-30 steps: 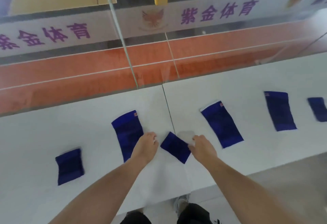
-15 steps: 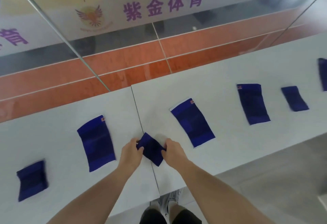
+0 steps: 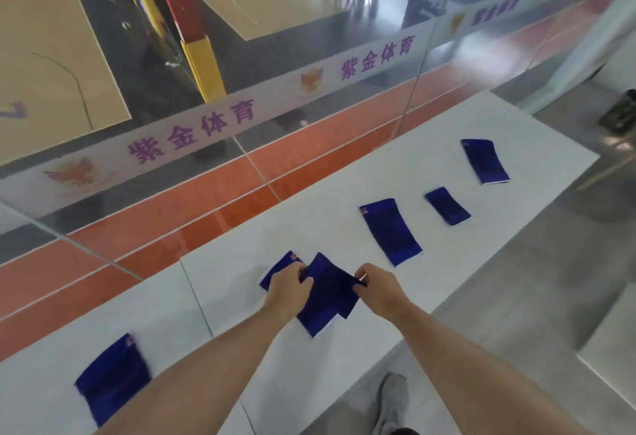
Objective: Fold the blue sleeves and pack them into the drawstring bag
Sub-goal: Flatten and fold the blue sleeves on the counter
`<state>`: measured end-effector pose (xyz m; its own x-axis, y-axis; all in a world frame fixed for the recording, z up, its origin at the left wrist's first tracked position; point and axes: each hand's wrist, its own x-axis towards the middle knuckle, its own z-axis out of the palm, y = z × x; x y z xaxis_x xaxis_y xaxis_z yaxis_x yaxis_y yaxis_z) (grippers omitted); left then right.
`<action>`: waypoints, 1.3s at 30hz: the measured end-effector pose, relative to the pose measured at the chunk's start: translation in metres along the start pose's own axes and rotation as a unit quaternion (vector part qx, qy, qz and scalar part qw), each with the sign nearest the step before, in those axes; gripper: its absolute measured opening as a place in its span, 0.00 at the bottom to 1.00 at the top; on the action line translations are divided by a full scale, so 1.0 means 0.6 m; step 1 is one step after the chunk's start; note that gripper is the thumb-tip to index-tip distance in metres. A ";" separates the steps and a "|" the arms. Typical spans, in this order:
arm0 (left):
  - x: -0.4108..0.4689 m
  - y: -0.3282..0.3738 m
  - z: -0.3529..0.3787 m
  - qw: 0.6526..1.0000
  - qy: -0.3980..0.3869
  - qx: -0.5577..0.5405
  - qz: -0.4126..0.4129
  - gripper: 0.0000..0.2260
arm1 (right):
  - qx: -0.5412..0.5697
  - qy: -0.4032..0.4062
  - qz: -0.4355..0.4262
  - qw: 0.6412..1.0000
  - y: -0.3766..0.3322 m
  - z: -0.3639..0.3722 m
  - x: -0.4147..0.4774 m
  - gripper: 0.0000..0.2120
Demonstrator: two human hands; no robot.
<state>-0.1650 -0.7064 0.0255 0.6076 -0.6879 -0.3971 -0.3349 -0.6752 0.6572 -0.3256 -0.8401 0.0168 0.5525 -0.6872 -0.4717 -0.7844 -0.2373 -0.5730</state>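
A small folded blue sleeve (image 3: 328,285) is held above the white table (image 3: 447,159) by both hands. My left hand (image 3: 287,288) pinches its left edge and my right hand (image 3: 377,288) its right edge. Under it a flat blue sleeve (image 3: 315,323) lies on the table, partly hidden by the held one. More blue sleeves lie flat: one at the near left (image 3: 112,376), a long one (image 3: 390,231) to the right, a small one (image 3: 447,206) and a far one (image 3: 485,161). No drawstring bag is in view.
A glass wall with a purple-lettered white band (image 3: 192,132) runs along the table's far side. A seam (image 3: 196,297) splits the table top. The table's near edge drops to a grey floor, where my shoe (image 3: 392,400) shows. A dark object (image 3: 619,114) stands at the far right.
Both hands have lifted the small folded sleeve and carried it right, over the neighbouring flat sleeve. The view has swung right, bringing the table's far end into sight.
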 end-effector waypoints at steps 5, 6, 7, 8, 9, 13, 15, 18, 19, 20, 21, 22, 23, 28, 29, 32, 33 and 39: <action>0.072 0.147 0.091 0.999 -0.020 0.015 0.027 0.10 | 0.013 0.019 0.011 1.000 0.103 -0.132 0.054 0.04; 0.089 0.177 0.114 0.999 -0.019 0.020 0.030 0.09 | 0.014 0.022 0.014 1.000 0.128 -0.160 0.068 0.04; 0.105 0.206 0.139 0.999 -0.017 0.022 0.031 0.09 | 0.015 0.023 0.020 0.999 0.153 -0.189 0.082 0.04; 0.120 0.236 0.163 0.999 -0.014 0.026 0.031 0.09 | 0.021 0.023 0.026 0.999 0.178 -0.216 0.095 0.04; 0.134 0.267 0.187 0.999 -0.011 0.031 0.035 0.11 | 0.026 0.025 0.034 0.999 0.202 -0.243 0.109 0.03; 0.186 0.373 0.271 0.997 -0.016 0.057 0.059 0.12 | 0.023 0.021 0.057 0.998 0.290 -0.342 0.159 0.02; 0.206 0.412 0.302 0.996 -0.022 0.062 0.067 0.11 | 0.024 0.021 0.065 0.997 0.323 -0.378 0.183 0.02; 0.235 0.454 0.336 0.995 -0.026 0.062 0.070 0.09 | 0.031 0.023 0.080 0.996 0.357 -0.415 0.215 0.03; 0.246 0.465 0.344 0.995 -0.029 0.062 0.072 0.08 | 0.039 0.025 0.087 0.995 0.366 -0.423 0.226 0.03; 0.259 0.473 0.351 0.995 -0.031 0.062 0.073 0.08 | 0.046 0.026 0.094 0.994 0.373 -0.429 0.237 0.03; 0.274 0.481 0.356 0.995 -0.033 0.060 0.073 0.08 | 0.051 0.025 0.101 0.993 0.378 -0.434 0.247 0.03; 0.289 0.487 0.359 0.995 -0.035 0.060 0.071 0.08 | 0.056 0.026 0.107 0.992 0.384 -0.436 0.258 0.03; 0.310 0.491 0.367 0.995 -0.038 0.064 0.071 0.08 | 0.060 0.030 0.112 0.991 0.390 -0.439 0.274 0.03; 0.396 0.491 0.393 0.990 -0.057 0.093 0.084 0.13 | 0.082 0.046 0.141 0.985 0.406 -0.439 0.333 0.04; 0.419 0.486 0.403 0.989 -0.062 0.101 0.084 0.13 | 0.089 0.049 0.153 0.983 0.408 -0.436 0.350 0.04; 0.437 0.485 0.411 0.986 -0.061 0.123 0.093 0.12 | 0.090 0.055 0.156 0.982 0.405 -0.431 0.359 0.03; 0.454 0.484 0.418 0.986 -0.061 0.124 0.091 0.11 | 0.092 0.056 0.159 0.981 0.408 -0.427 0.374 0.03; 0.518 0.483 0.446 0.986 -0.060 0.130 0.089 0.08 | 0.102 0.049 0.185 0.976 0.427 -0.415 0.429 0.03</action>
<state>-0.2657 -1.1870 -0.0790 0.4390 -0.8172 -0.3734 -0.6112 -0.5763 0.5425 -0.4546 -1.2486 -0.0844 0.2043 -0.7654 -0.6102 -0.8475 0.1737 -0.5016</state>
